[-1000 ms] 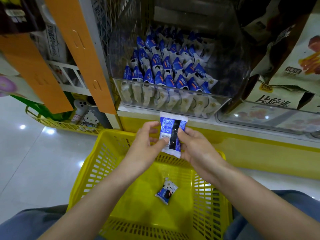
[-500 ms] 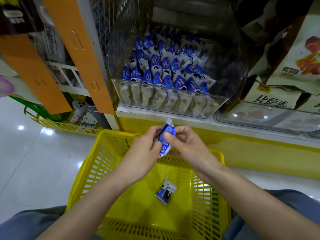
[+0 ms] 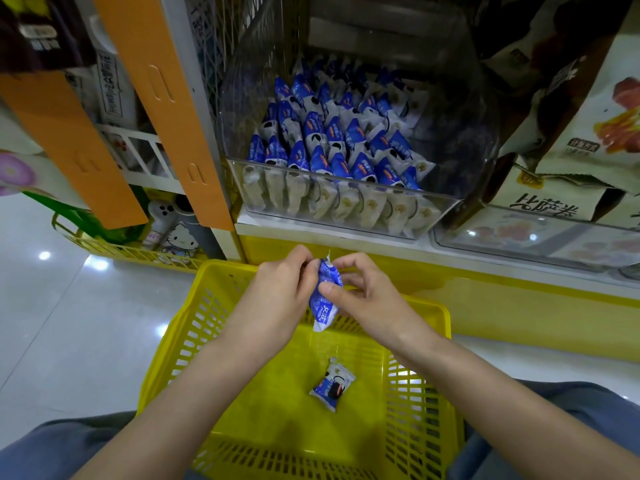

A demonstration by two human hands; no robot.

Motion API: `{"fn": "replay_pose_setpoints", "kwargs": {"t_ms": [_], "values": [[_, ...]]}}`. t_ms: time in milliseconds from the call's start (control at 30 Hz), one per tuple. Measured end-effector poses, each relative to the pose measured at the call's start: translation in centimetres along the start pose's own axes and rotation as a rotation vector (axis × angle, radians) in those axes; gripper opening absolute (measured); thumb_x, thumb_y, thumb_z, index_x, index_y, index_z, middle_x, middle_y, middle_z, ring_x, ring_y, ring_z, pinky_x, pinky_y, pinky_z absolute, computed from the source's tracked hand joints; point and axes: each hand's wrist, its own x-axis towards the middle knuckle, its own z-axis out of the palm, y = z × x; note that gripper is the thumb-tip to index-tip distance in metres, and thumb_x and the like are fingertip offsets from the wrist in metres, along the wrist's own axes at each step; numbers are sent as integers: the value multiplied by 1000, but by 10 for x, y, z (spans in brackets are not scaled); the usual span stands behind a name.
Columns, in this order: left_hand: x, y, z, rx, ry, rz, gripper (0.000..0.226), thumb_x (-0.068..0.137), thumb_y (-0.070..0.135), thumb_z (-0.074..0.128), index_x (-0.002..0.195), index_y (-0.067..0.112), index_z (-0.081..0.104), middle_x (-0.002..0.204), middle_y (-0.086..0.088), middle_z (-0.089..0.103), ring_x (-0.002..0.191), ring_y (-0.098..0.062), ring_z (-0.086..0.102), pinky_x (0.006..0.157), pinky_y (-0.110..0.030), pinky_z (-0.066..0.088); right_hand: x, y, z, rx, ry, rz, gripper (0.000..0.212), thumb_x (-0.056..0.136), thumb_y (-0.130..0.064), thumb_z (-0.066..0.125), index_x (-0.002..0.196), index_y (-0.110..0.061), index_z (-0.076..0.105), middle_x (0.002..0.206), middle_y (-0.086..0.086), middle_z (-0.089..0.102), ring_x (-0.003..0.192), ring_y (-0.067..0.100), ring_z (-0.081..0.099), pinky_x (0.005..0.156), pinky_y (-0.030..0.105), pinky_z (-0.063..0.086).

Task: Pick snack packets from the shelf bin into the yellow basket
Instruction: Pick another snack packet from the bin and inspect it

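Observation:
A blue and white snack packet (image 3: 323, 303) hangs edge-on above the far end of the yellow basket (image 3: 166, 344). My left hand (image 3: 277, 292) pinches its upper left side. My right hand (image 3: 363, 292) holds it from the right, thumb across its front. One more packet (image 3: 331, 384) lies flat on the basket floor. The clear shelf bin (image 3: 346, 209) just beyond holds several rows of the same blue packets (image 3: 332, 140).
The yellow shelf base (image 3: 485, 299) runs behind the basket. A second clear bin (image 3: 540, 240) with large snack bags (image 3: 568, 174) sits to the right. Orange hanging panels (image 3: 162, 109) and a low yellow rack (image 3: 131, 252) stand at left, above glossy floor.
The packet, held flat and facing me a second ago, has been turned edge-on and tilted between both hands, and has dropped slightly toward the basket. The packet on the basket floor has not moved.

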Motion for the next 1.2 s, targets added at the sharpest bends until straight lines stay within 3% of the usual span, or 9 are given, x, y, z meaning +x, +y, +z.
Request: {"fn": "replay_pose_setpoints", "kwargs": {"t_ms": [200, 333, 433, 500, 600, 700, 800, 967, 1200], "values": [[2, 3, 0, -134, -7, -105, 25, 91, 21, 36, 74, 15, 54, 62, -3, 56, 62, -13, 52, 60, -35, 44, 1, 7, -1, -229, 61, -137, 34, 78, -18, 72, 94, -30, 45, 100, -12, 59, 91, 10, 58, 75, 16, 45], [-1, 16, 2, -493, -107, -266, 45, 85, 51, 41, 87, 12, 63, 82, -9, 67, 82, -24, 61, 80, -45, 49, 1, 7, -2, -430, 236, -223, 49, 70, -35, 75, 105, -19, 43, 102, -7, 57, 87, 11, 56, 76, 26, 46], [-2, 17, 5, -405, -72, -193, 9, 92, 29, 54, 93, 24, 62, 79, 6, 68, 76, -8, 63, 75, -34, 51, -1, 5, -3, -521, 230, -253, 64, 67, -45, 68, 117, -20, 38, 111, -4, 56, 103, 15, 56, 86, 39, 47], [2, 14, 5, -403, -19, -212, 13, 93, 16, 51, 99, 18, 62, 82, 3, 69, 77, -11, 64, 75, -33, 51, -2, 3, -2, -439, 193, -235, 73, 67, -44, 73, 126, -21, 35, 110, -12, 53, 103, 4, 53, 90, 25, 46], [7, 16, 0, -701, -4, -335, 17, 95, 10, 46, 97, 16, 61, 83, 0, 71, 78, -14, 68, 67, -31, 56, 2, -2, -6, -288, 174, -207, 55, 76, -27, 73, 120, -29, 40, 103, -23, 52, 93, -13, 51, 80, 5, 40], [8, 20, -5, -864, 24, -343, 19, 94, 12, 46, 95, 21, 63, 80, 7, 73, 76, -8, 69, 61, -22, 55, 7, -8, -14, -210, 105, -184, 26, 83, -16, 67, 97, -33, 56, 97, -14, 64, 93, 7, 60, 79, 25, 50], [9, 22, -11, -819, 88, -245, 16, 91, 13, 52, 96, 24, 63, 87, 13, 72, 83, -4, 66, 74, -23, 55, 7, -12, -15, -109, 122, -240, 28, 79, -10, 70, 90, -32, 59, 92, -13, 66, 87, 9, 62, 74, 26, 54], [8, 25, -19, -827, 123, -154, 19, 85, 8, 60, 100, 20, 62, 99, 1, 68, 89, -12, 65, 80, -29, 54, 1, -13, -21, -479, 402, -548, 32, 74, -14, 75, 95, -29, 56, 94, -16, 58, 91, -4, 54, 76, 8, 40], [5, 31, -28, -905, 177, -21, 19, 76, 21, 61, 93, 19, 53, 94, 14, 69, 92, -5, 66, 68, -14, 49, -4, -22, -24, -699, 539, -926, 38, 69, -4, 71, 99, -17, 52, 101, 6, 61, 97, 12, 52, 83, 17, 40]]}}
